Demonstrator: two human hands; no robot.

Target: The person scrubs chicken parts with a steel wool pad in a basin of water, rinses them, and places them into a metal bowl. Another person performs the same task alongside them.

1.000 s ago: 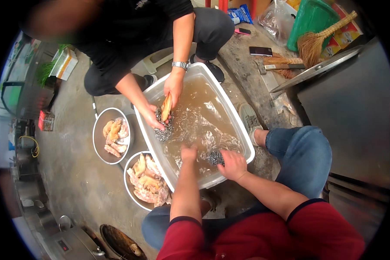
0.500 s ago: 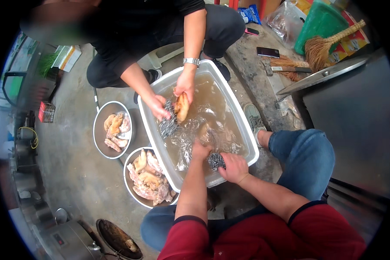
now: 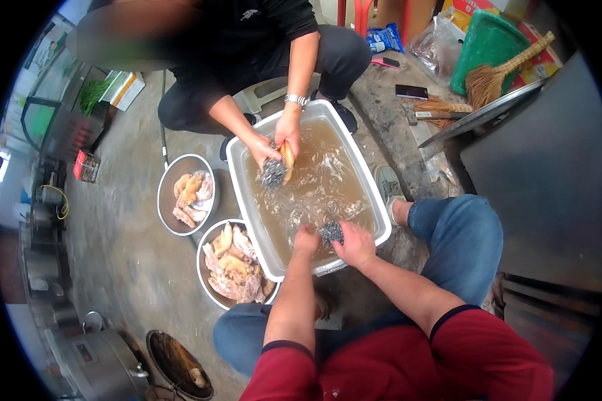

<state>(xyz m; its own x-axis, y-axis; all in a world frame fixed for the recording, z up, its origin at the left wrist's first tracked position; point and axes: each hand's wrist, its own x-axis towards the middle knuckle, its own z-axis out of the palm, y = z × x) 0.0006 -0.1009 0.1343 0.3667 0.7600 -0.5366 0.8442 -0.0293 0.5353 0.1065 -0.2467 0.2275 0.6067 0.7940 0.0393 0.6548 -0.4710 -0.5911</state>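
Head view: a steel scouring pad (image 3: 330, 231) is gripped by the right hand (image 3: 356, 244) at the near end of a white tub (image 3: 374, 194) of murky water. The left hand (image 3: 306, 240) is dipped beside it, its grip indiscernible. Opposite, another person's hands (image 3: 274, 144) are closed on a second pad and a pale piece. Two metal bowls (image 3: 167, 194) of pieces stand left of the tub.

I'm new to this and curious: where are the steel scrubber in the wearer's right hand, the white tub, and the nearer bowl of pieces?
steel scrubber (image 3: 330, 231), head view, its grey middle.
white tub (image 3: 380, 212), head view, its right rim.
nearer bowl (image 3: 201, 252), head view, its left rim.
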